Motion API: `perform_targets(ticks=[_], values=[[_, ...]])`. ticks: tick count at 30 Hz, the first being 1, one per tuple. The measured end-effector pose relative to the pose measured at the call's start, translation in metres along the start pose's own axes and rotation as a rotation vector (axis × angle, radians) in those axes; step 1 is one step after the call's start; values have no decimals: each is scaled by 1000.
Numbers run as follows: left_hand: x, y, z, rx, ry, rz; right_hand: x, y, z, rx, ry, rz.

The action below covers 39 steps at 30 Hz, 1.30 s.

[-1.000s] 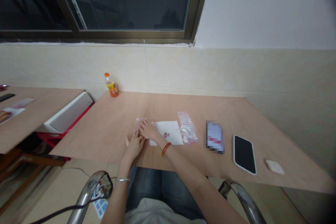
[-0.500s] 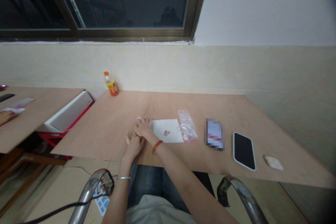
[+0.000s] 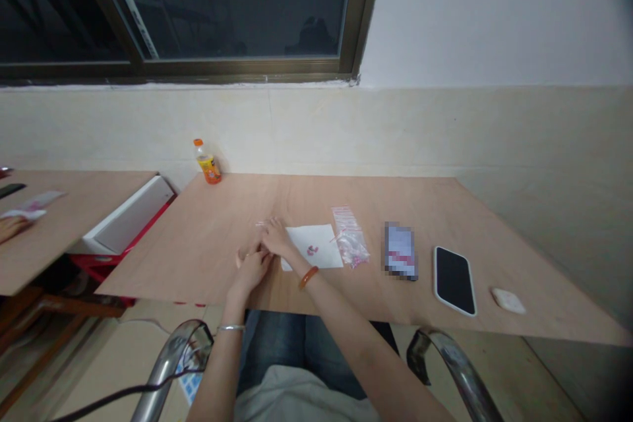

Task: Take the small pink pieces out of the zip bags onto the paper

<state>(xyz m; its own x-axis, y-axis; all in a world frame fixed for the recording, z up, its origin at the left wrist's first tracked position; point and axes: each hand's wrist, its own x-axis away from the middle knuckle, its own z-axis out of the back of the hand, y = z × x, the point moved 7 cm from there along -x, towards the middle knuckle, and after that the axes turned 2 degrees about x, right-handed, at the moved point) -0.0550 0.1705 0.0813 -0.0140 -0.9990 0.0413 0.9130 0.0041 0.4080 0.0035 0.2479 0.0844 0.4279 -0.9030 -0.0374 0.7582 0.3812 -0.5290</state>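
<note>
My left hand (image 3: 254, 270) rests at the table's near side, fingers curled in and partly hidden by my right hand. My right hand (image 3: 275, 238) lies over and against the left fingertips, its own fingers bent down. A bit of clear plastic (image 3: 260, 224) shows just beyond the fingers; what the two hands pinch is too small and covered to make out. Right of them lies a white sheet of paper (image 3: 324, 237), with several small pinkish-red pieces (image 3: 312, 250) on it. Beside the sheet is a clear zip bag (image 3: 353, 244) with red stripes and small pink bits inside.
A blurred-out phone (image 3: 400, 252), a white-edged dark phone (image 3: 454, 280) and a white rounded case (image 3: 508, 301) lie to the right. An orange drink bottle (image 3: 208, 162) stands at the back left. Another person's hand (image 3: 12, 229) is at the neighbouring table.
My right hand has shifted slightly right and its spread fingers have drawn in toward the left fingertips. The left hand stays nearly in place. The view has tilted slightly.
</note>
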Motion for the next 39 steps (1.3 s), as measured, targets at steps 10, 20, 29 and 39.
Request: perform_targets(ticks=[10,20,29,39], values=[[-1,25,7,-91,162,28,144,137,99,-69,781,-459],[-12,78,-49,-140,29,-194,186,164,99,-31,785,-598],[-22,60,-59,-134,-48,-256,192,188,101,-709,917,-629],[0,99,0,626,92,-181,182,157,110,-1130,585,-423]])
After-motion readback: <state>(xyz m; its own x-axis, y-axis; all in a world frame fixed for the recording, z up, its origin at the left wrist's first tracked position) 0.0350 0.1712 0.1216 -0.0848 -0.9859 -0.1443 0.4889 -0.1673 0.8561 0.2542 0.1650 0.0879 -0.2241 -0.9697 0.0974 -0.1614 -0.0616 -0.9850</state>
